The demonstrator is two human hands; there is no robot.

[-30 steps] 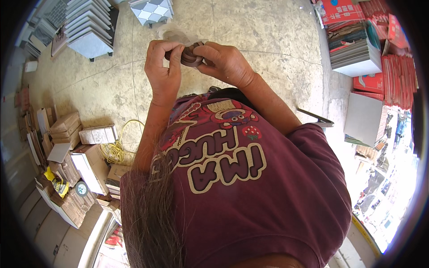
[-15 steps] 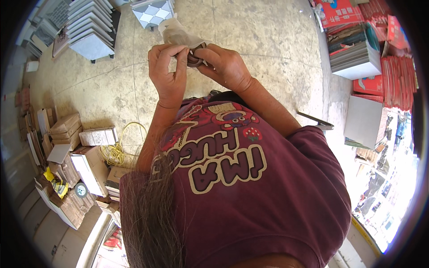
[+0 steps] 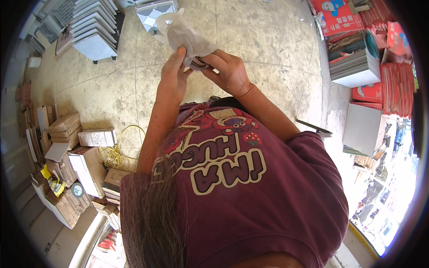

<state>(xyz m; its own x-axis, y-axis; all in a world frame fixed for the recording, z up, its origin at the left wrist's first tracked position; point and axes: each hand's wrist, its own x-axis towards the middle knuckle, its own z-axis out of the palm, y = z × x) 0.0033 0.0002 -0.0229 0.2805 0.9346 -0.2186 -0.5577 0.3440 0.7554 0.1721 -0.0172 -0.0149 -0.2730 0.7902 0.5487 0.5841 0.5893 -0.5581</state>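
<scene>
Out in front of my chest, both hands hold a thin, translucent whitish plastic bag (image 3: 190,39). My left hand (image 3: 173,73) is closed on its near left side, with the thumb pressed up against the film. My right hand (image 3: 230,73) grips the right side, its fingers bent in at the edge of the bag. Between the hands, a dark brown curved piece (image 3: 196,66), like a ring or coil, shows under the film. Its exact kind cannot be made out. The right fingertips are partly hidden by the bag.
Tile display racks (image 3: 94,42) stand at the far left. Stacked cartons (image 3: 65,127) and a coiled yellow cord (image 3: 111,154) lie at the left. Piled red packages (image 3: 397,89) and grey slabs (image 3: 353,67) line the right. Concrete floor (image 3: 268,40) stretches ahead.
The bag has come down over the brown curved piece, which was more exposed between my fingers. My left hand has shifted slightly right, its thumb now on the film.
</scene>
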